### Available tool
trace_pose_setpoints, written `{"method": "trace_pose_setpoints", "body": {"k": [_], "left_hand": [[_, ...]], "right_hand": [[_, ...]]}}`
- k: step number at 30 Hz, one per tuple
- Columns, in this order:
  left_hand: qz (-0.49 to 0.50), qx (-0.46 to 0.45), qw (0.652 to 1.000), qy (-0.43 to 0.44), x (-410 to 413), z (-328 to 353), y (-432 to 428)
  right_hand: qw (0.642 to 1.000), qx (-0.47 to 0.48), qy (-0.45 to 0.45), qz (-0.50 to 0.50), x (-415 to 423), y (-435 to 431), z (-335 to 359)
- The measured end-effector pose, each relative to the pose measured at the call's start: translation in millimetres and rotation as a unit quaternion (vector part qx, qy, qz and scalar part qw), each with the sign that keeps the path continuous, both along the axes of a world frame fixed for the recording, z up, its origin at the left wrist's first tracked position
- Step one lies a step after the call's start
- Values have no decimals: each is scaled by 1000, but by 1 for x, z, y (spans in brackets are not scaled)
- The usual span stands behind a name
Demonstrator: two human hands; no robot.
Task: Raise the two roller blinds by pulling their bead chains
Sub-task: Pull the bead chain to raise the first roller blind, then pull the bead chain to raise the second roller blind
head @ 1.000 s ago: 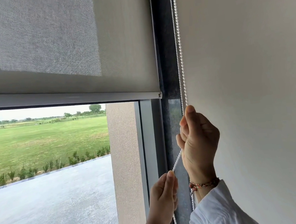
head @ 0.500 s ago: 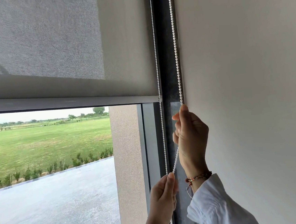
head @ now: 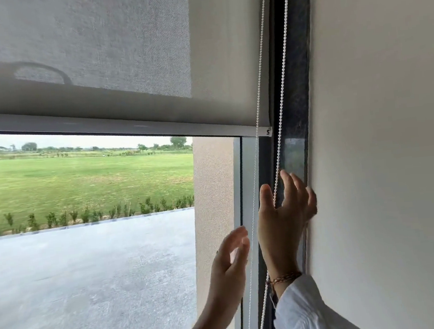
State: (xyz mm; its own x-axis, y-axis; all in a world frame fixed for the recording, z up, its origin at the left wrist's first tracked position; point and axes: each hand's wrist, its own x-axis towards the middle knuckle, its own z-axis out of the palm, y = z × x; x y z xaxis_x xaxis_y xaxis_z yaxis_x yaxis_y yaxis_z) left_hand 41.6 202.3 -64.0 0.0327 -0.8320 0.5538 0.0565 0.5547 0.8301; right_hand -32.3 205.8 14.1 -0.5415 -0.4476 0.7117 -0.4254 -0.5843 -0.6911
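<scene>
A grey roller blind (head: 94,56) covers the upper part of the window, its bottom bar (head: 117,127) roughly halfway down. Two strands of white bead chain (head: 281,97) hang along the dark window frame (head: 297,103) at the blind's right edge. My right hand (head: 282,216) is spread open beside the right strand, which passes between thumb and fingers without being gripped. My left hand (head: 230,263) is open just left of the other strand, holding nothing. Only one blind is in view.
A plain pale wall (head: 394,147) fills the right side, touching my right fingers. Through the glass lie a paved terrace (head: 89,282), a low hedge and a green field. A beige outer pillar (head: 212,186) stands behind the glass.
Both hands have let go of the bead chain and opened. The view has tilted, so the chain and frame now slant. The chain strands hang free.
</scene>
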Motion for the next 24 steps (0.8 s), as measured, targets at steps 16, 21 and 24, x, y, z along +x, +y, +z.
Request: {"method": "trace_pose_setpoints", "body": {"k": [16,21,24], "left_hand": [[411,-77,901,114,362,8,177],[520,-65,850,57,523,-3,274],[583,-62,809,36,612,-6,333]], "right_hand": [[920,29,-13,392,365,100,-64],[849,37,-58,524,544,185,-74],[795,53,-78,599,643,237,-80]]}}
